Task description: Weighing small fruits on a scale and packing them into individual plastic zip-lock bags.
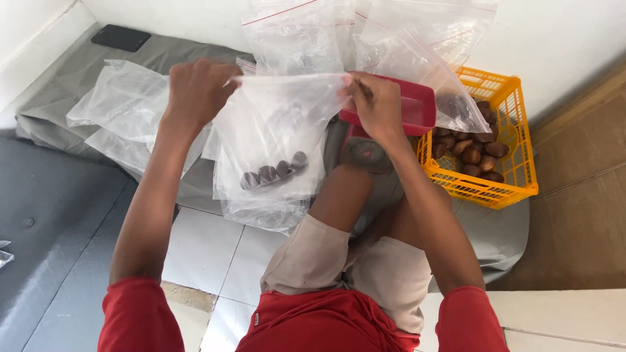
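I'm seeing the left hand (199, 88) and right hand (377, 104) each pinching the top edge of a clear bag (274, 140) holding brown fruits (274, 171), yellow basket (515, 140) nearby.

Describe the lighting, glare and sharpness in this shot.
Head view: soft, even daylight with faint shadows; pale sheen on the clear plastic zip bag held by left hand and right hand; yellow plastic crate sharp, no evident motion blur.
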